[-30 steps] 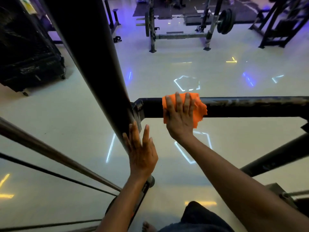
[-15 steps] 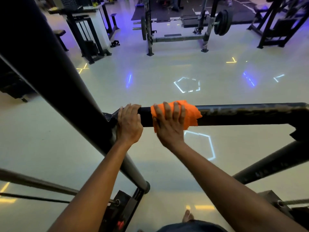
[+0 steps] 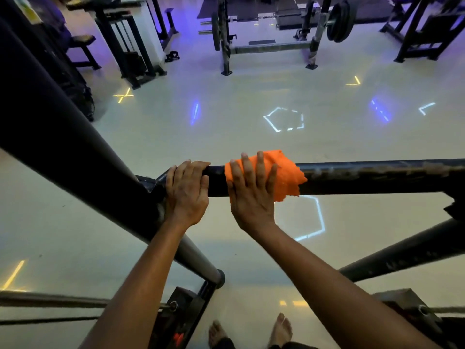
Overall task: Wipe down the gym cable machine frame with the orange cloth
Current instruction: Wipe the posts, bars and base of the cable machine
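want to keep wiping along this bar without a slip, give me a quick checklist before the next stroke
1. Right hand flat on the crumpled orange cloth: ok.
2. Cloth draped over the black horizontal frame bar: ok.
3. Left hand grips the bar beside the joint for support: ok.
4. Bar to the right free of obstacles: ok, scuffed but bare.
5. Cloth covers the bar's underside: cannot tell.
6. Bare feet on the glossy floor: grip cannot tell.

Both bare forearms reach forward and up from the bottom of the view. The left hand (image 3: 187, 190) grips the black horizontal frame bar (image 3: 364, 176), its fingers curled over the top. Just beside it, the right hand (image 3: 251, 192) lies flat, fingers straight and slightly spread, pressing the crumpled orange cloth (image 3: 286, 172) against the same bar. Two bare feet show below.
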